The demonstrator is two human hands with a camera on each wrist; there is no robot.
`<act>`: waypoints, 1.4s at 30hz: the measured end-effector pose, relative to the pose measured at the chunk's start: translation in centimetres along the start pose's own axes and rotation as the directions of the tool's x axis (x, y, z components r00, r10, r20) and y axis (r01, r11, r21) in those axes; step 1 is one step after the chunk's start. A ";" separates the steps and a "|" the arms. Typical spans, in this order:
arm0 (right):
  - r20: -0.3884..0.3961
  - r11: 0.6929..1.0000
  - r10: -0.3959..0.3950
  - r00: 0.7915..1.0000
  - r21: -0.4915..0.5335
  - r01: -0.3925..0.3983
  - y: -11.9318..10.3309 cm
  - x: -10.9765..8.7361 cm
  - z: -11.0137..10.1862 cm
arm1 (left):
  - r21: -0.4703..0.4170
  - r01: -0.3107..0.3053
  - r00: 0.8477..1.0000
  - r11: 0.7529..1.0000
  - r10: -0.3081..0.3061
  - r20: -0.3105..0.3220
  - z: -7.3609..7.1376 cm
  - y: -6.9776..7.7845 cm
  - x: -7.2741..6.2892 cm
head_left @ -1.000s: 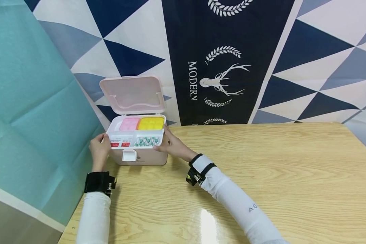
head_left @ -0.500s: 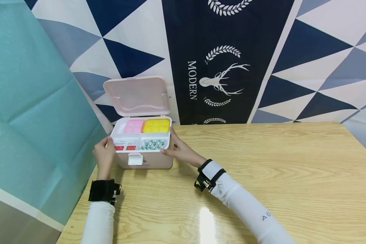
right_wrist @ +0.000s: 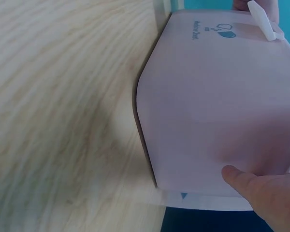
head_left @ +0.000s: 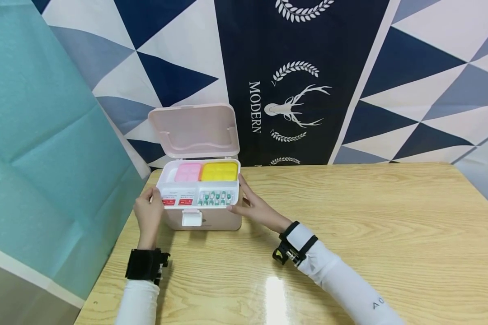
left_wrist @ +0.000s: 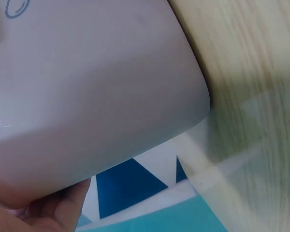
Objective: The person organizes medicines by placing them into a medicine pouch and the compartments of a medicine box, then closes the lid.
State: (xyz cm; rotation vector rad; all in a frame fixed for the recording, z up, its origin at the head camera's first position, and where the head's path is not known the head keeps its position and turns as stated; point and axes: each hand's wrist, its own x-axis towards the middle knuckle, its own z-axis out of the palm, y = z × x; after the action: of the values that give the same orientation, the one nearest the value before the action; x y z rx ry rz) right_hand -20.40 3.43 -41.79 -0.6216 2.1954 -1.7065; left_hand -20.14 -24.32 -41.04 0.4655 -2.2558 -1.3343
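Observation:
A pale pink medicine box (head_left: 223,221) stands on the wooden table with its lid (head_left: 197,131) raised against the wall side. The white tray (head_left: 179,184) inside holds a pink case (head_left: 188,172), a yellow case (head_left: 219,171), a blister pack of green-and-white capsules (head_left: 214,197) and red-and-white packets (head_left: 185,202). My left hand (head_left: 149,212) grips the box's left side near the rim. At the right side, my right hand (head_left: 260,212) holds the box, its thumb on the front; the other fingers are largely hidden in the right wrist view. The white front latch (head_left: 192,218) hangs open.
The wooden table (head_left: 349,234) extends to the right and towards me. A teal cloth-like panel (head_left: 65,149) rises along the left. Behind the table is a patterned wall covering (head_left: 301,40) with triangles and a deer print.
Both hands have moved right and slightly towards me together with the medicine box. The box's lid has stayed raised, and the hold of both hands looks the same.

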 end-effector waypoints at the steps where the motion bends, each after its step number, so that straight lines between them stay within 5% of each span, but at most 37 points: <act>1: -0.003 1.000 0.002 1.000 -0.002 -0.002 0.0 -0.3 -0.1 | -0.004 -0.002 1.000 1.000 0.002 0.003 0.1 0.1 -0.2; 13: 0.003 0.999 0.006 1.000 0.050 -0.007 0.4 -3.3 -1.6 | -0.055 0.014 0.997 0.998 -0.009 0.082 1.2 1.2 -2.3; 42: -0.069 0.992 -0.016 0.997 0.123 0.025 1.7 -10.4 -5.4 | -0.140 -0.104 0.977 0.985 0.128 0.172 4.6 3.8 -7.8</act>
State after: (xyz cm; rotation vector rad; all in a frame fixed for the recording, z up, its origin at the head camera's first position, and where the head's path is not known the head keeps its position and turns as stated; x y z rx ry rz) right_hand -14.29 13.52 -42.42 -0.5645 2.1150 -1.8837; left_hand -16.39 -15.26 -41.34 0.1699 -2.2807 -1.5046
